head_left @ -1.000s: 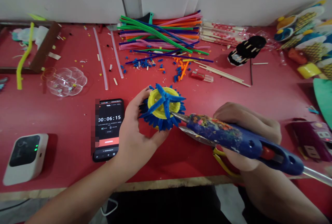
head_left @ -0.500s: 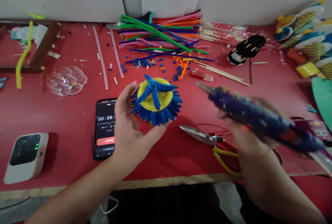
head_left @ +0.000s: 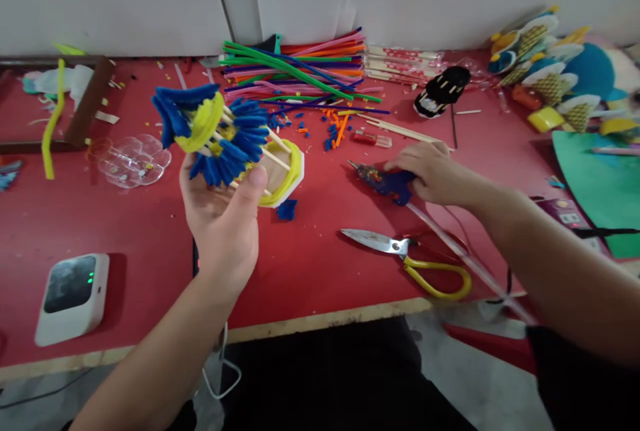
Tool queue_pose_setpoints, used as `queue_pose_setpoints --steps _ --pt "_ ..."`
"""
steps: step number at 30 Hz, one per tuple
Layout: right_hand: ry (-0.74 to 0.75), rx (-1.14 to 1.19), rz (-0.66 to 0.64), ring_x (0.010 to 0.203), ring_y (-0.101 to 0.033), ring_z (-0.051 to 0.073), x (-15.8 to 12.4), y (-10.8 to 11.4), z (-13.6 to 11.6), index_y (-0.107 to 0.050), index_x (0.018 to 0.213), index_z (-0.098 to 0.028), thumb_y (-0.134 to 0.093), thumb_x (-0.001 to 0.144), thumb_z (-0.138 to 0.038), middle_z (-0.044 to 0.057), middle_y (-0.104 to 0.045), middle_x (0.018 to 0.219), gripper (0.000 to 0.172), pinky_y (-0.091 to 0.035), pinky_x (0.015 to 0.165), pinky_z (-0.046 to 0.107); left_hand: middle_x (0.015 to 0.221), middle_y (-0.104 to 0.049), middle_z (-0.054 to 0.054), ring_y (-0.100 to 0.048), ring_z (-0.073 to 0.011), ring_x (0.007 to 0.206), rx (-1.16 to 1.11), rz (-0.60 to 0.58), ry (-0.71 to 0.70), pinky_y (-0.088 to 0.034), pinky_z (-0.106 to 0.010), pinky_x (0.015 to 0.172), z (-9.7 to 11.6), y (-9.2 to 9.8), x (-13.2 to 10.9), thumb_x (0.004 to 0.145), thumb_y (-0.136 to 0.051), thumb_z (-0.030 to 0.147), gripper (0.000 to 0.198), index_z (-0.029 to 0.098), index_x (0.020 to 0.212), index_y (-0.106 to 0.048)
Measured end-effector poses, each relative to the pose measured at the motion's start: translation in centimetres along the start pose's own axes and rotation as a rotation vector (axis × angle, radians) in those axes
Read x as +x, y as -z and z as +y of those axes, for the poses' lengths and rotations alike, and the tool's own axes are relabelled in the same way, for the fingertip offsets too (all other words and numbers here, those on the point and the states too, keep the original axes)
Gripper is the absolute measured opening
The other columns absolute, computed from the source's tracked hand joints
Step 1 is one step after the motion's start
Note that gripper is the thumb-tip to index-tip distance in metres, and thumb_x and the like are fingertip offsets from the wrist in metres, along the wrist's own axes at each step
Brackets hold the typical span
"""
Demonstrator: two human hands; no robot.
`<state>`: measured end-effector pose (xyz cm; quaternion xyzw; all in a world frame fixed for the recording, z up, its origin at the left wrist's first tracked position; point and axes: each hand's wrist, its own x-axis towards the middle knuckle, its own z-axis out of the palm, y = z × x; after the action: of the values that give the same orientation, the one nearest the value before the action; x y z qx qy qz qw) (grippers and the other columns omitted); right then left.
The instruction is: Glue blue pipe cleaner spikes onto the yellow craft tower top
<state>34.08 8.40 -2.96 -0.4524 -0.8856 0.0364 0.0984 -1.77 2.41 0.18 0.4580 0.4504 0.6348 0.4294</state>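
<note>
My left hand [head_left: 220, 218] grips a pipe-cleaner craft model [head_left: 230, 141], tilted on its side above the table. The model has blue fringes, a yellow ring, thin wooden sticks and a round base edged in yellow and white. Over to the right, my right hand [head_left: 427, 168] has its fingers around a dark blue hot glue gun [head_left: 385, 181], which is low at the tabletop with its nozzle pointing left. A long clear glue stick [head_left: 465, 254] trails from the gun's rear. Just below the model's base is a small blue piece [head_left: 287, 210].
Yellow-handled scissors [head_left: 400, 248] lie near the front edge. Pipe cleaners [head_left: 295, 68] are heaped at the back, with blue and orange scraps before them. A white device [head_left: 73, 298] stands at left, a black model [head_left: 443, 91] at back right. A phone is mostly hidden behind my left arm.
My left hand has moved left and up, tipping the model so its sticks and base show. My right hand has brought the glue gun down to the table, its grip shifted.
</note>
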Motion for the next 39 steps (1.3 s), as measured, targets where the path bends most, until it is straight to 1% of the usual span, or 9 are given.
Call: queue_pose_setpoints --steps 3,6,10,12,15,17,26,34,39 --pt "0.018 -0.051 -0.052 0.103 -0.068 0.03 0.0 1.6 2.1 -0.078 0.107 -0.027 -0.049 0.069 -0.007 0.009 -0.079 0.105 0.052 -0.049 0.088 0.047 0.146 -0.062 0.007 -0.056 -0.026 0.147 -0.081 0.067 -0.049 -0.043 -0.054 0.131 -0.3 0.1 0.4 0.078 -0.092 0.043 0.051 0.037 0.116 -0.058" --pt "-0.024 -0.069 0.008 0.101 -0.068 0.029 0.5 3.7 1.4 -0.078 0.113 -0.025 -0.046 0.076 -0.004 0.011 -0.079 0.103 0.053 -0.05 0.088 0.046 0.147 -0.062 0.007 -0.056 -0.0268 0.147 -0.06 0.061 -0.036 -0.043 -0.055 0.131 -0.5 0.3 0.6 0.079 -0.092 0.043 0.053 0.041 0.122 -0.059" --pt "-0.117 -0.038 0.186 0.098 -0.07 0.026 2.5 4.6 -6.0 -0.065 0.135 -0.023 -0.049 0.091 -0.012 0.012 -0.077 0.11 0.048 -0.055 0.085 0.041 0.149 -0.061 0.006 -0.054 -0.0281 0.149 -0.07 0.079 -0.065 -0.047 -0.056 0.128 -1.0 0.5 0.9 0.077 -0.094 0.036 0.06 0.041 0.124 -0.058" --pt "-0.12 0.172 0.228 0.096 -0.072 0.025 4.0 3.5 -11.1 -0.067 0.126 -0.02 -0.051 0.093 -0.015 0.01 -0.077 0.109 0.037 -0.056 0.085 0.039 0.147 -0.062 0.005 -0.056 -0.0279 0.147 -0.063 0.103 -0.108 -0.048 -0.055 0.127 -1.4 0.4 0.9 0.075 -0.095 0.035 0.063 0.039 0.125 -0.056" --pt "-0.072 0.282 0.062 0.101 -0.071 0.025 6.4 1.1 -16.7 -0.069 0.116 -0.016 -0.052 0.095 -0.014 0.012 -0.077 0.111 0.027 -0.055 0.088 0.037 0.138 -0.067 0.002 -0.063 -0.0274 0.138 -0.026 0.147 -0.192 -0.048 -0.052 0.126 -2.0 -0.2 0.9 0.074 -0.095 0.045 0.065 0.036 0.125 -0.056" --pt "-0.051 0.269 -0.014 0.1 -0.069 0.026 7.6 -0.4 -18.2 -0.068 0.116 -0.014 -0.055 0.095 -0.015 0.014 -0.076 0.111 0.025 -0.053 0.089 0.039 0.135 -0.069 0.0 -0.066 -0.0277 0.135 -0.006 0.164 -0.218 -0.048 -0.05 0.125 -2.2 -0.5 0.7 0.072 -0.095 0.051 0.067 0.034 0.125 -0.057" --pt "0.003 0.28 -0.096 0.092 -0.065 0.024 8.4 -2.7 -17.6 -0.07 0.103 -0.013 -0.051 0.094 -0.008 0.014 -0.073 0.1 0.022 -0.053 0.092 0.04 0.14 -0.066 -0.002 -0.061 -0.0285 0.14 0.043 0.113 -0.194 -0.049 -0.052 0.123 -2.2 -0.4 -0.4 0.074 -0.094 0.046 0.068 0.036 0.129 -0.054" --pt "0.004 0.337 -0.078 0.101 -0.068 0.025 7.2 -1.4 -17.2 -0.074 0.105 -0.012 -0.059 0.088 -0.007 0.014 -0.071 0.104 0.023 -0.057 0.092 0.038 0.137 -0.067 0.0 -0.069 -0.0243 0.128 0.006 0.163 -0.187 -0.055 -0.047 0.117 -2.3 -0.9 -0.5 0.071 -0.097 0.045 0.066 0.037 0.123 -0.057" --pt "-0.053 0.527 0.082 0.099 -0.074 0.02 6.1 0.4 -16.5 -0.081 0.101 -0.017 -0.059 0.087 -0.005 0.008 -0.079 0.106 0.029 -0.058 0.092 0.032 0.14 -0.067 0.001 -0.067 -0.0252 0.132 0.024 0.136 -0.168 -0.056 -0.049 0.117 -2.2 -0.9 -0.7 0.077 -0.093 0.044 0.062 0.039 0.125 -0.056"
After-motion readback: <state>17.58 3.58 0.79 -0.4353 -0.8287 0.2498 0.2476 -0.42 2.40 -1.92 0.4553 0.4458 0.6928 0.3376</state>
